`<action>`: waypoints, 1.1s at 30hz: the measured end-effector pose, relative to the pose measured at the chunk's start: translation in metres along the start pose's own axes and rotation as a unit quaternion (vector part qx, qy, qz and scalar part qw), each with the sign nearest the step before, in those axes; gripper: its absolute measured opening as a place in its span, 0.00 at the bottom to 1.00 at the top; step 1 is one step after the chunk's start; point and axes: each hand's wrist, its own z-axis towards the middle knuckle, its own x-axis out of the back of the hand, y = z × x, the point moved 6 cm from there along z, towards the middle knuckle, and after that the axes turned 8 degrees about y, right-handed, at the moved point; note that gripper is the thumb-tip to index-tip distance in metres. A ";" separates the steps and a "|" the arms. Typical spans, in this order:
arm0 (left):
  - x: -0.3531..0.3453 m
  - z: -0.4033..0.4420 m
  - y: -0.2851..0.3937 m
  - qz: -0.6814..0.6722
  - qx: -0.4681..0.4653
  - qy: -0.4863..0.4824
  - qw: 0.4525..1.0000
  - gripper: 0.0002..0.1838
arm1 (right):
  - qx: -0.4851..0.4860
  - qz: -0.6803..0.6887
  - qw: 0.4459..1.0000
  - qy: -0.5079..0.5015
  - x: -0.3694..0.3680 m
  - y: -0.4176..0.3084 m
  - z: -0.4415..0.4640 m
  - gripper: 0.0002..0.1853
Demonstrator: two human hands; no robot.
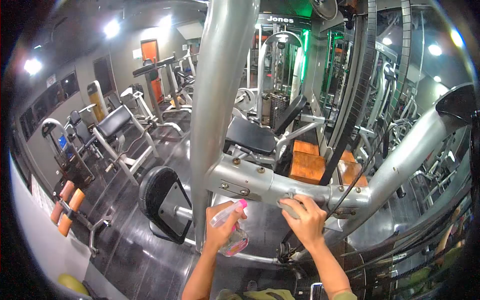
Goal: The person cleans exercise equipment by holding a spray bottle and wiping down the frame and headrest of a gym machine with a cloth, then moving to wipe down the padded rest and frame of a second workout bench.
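Observation:
My left hand [218, 229] is wrapped round a clear spray bottle [236, 243] with a pink nozzle, held in front of the machine's thick upright post. In my right hand [306, 220] is a bunched grey cloth [288, 204], pressed against the silver crossbar [280, 189] of the gym machine. Bolts and a bolted plate show on the bar to the left of the cloth. My right palm and fingers hide part of the cloth.
A black padded seat [162, 205] stands left of the post [212, 90]. Behind the crossbar are a black bench [250, 135] and wooden boxes [307, 162]. Dark cables [357, 182] run down at the right, by a slanted silver tube [407, 155]. Mirrors line the right side.

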 end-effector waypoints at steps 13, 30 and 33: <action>-0.032 0.011 -0.007 -0.030 0.010 -0.037 0.999 0.18 | -0.136 -0.023 0.987 0.079 0.013 0.008 -0.009 0.20; -0.027 0.003 -0.020 -0.014 0.018 -0.022 1.000 0.19 | -0.020 0.026 0.999 -0.024 -0.030 -0.006 -0.030 0.18; -0.028 0.003 -0.012 0.004 0.023 -0.011 1.000 0.19 | 0.014 0.034 0.999 -0.022 -0.045 -0.015 -0.026 0.16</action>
